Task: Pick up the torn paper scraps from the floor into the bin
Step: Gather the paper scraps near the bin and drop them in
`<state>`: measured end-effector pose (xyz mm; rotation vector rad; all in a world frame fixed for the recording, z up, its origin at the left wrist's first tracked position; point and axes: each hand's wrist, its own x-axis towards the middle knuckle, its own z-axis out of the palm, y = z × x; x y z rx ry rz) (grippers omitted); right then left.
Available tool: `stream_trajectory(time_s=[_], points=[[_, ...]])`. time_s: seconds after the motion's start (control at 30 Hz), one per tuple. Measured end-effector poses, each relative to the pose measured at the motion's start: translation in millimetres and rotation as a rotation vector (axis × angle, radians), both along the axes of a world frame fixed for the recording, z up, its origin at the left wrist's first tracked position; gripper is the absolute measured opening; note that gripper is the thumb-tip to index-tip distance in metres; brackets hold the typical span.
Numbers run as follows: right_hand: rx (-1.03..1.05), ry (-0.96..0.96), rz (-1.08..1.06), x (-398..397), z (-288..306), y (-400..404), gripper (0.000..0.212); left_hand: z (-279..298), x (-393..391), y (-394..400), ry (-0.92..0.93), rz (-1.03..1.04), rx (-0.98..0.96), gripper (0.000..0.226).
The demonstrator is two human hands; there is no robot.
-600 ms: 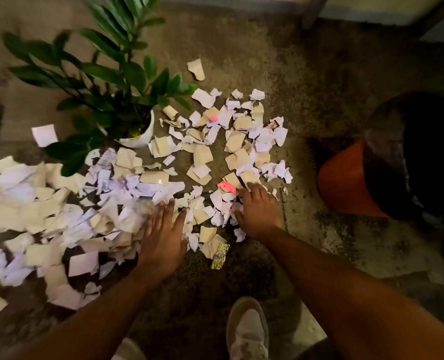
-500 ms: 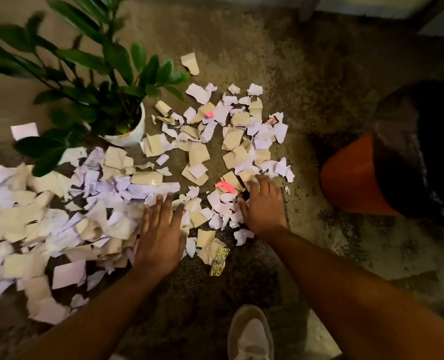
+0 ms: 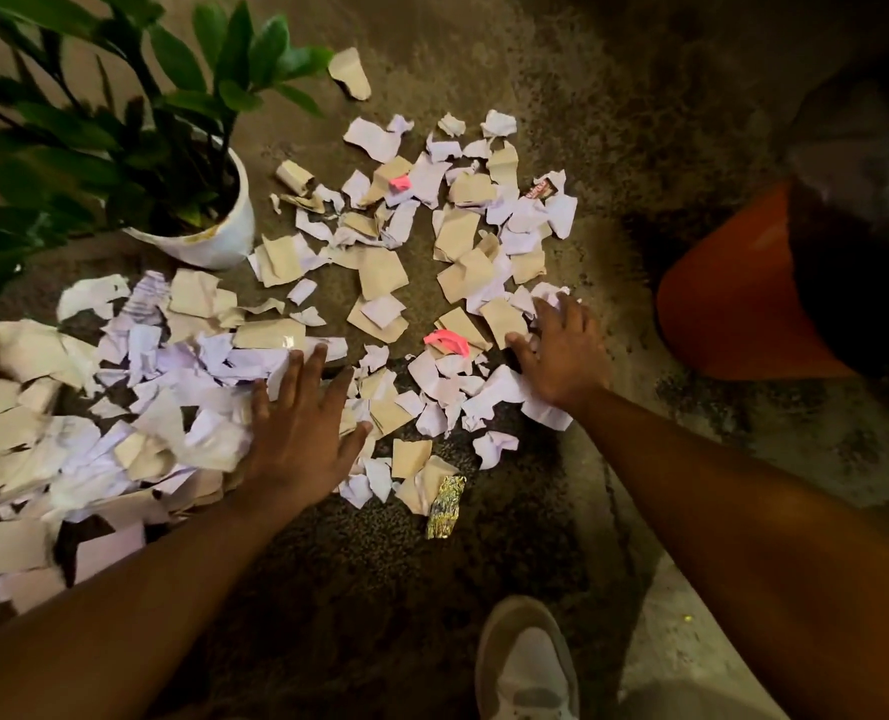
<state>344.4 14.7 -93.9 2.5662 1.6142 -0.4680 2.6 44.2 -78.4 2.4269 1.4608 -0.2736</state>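
Torn white and tan paper scraps (image 3: pixel 380 272) cover the dark floor, with a thick heap (image 3: pixel 68 407) at the left. My left hand (image 3: pixel 302 428) lies flat on the heap's right edge, fingers spread, holding nothing. My right hand (image 3: pixel 561 350) presses on scraps at the right side of the spread, fingers apart over a tan piece. Between the hands lies a pink scrap (image 3: pixel 447 341). The orange bin (image 3: pixel 733 298) with a black liner stands at the right, clear of both hands.
A white pot with a green plant (image 3: pixel 208 231) stands at the upper left among the scraps. A gold foil wrapper (image 3: pixel 446 506) lies near the front. My white shoe (image 3: pixel 528 667) is at the bottom. Bare floor lies between the scraps and the bin.
The right hand has slid up and to the right over the scraps. The left hand stays flat on the heap's edge. The view has shifted slightly left.
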Motion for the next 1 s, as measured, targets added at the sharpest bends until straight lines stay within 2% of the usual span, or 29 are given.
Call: stream_trajectory(time_s=[0.13,0.2,0.3,0.37,0.4,0.47,0.53,0.77,0.8,0.87,0.93,1.0], points=[[0.016,0.001,0.082,-41.3,7.7,-26.9,0.070,-1.2,1.1,-1.9,-0.054,0.029,-0.005,0.076],[0.026,0.069,0.119,-64.5,11.5,-38.3,0.066,-1.2,0.7,-2.6,-0.073,0.038,0.003,0.077],[0.261,0.175,0.102,-82.2,19.1,-46.9,0.053,2.1,-6.9,-4.4,-0.062,0.014,0.059,0.081],[0.371,0.110,-0.044,-79.0,18.1,-48.8,0.052,7.8,-13.7,-5.0,-0.023,0.044,0.090,0.084],[0.359,0.074,-0.156,-75.3,15.4,-50.8,0.057,10.8,-15.8,-5.5,-0.009,0.093,0.088,0.085],[0.228,0.093,-0.408,-73.6,7.6,-58.2,0.073,15.4,-18.2,-8.3,-0.009,0.207,0.046,0.084],[0.115,0.161,-0.538,-83.9,-0.8,-63.2,0.079,14.6,-16.8,-12.9,-0.043,0.266,-0.021,0.084],[0.296,0.417,-0.374,-159.9,2.5,-54.1,0.076,12.0,6.8,-21.3,-0.256,0.224,-0.116,0.081],[0.347,0.419,-0.343,-162.5,7.2,-54.1,0.071,13.9,8.7,-20.5,-0.248,0.218,-0.105,0.082],[0.452,0.299,-0.318,-156.2,15.4,-52.2,0.064,17.4,9.4,-16.5,-0.191,0.239,-0.063,0.085],[0.451,0.200,-0.309,-140.6,19.0,-45.9,0.073,20.9,7.5,-10.8,-0.152,0.285,-0.008,0.090],[0.304,0.250,-0.212,-121.9,20.2,-36.7,0.092,22.0,5.0,-5.9,-0.154,0.291,-0.023,0.096]])
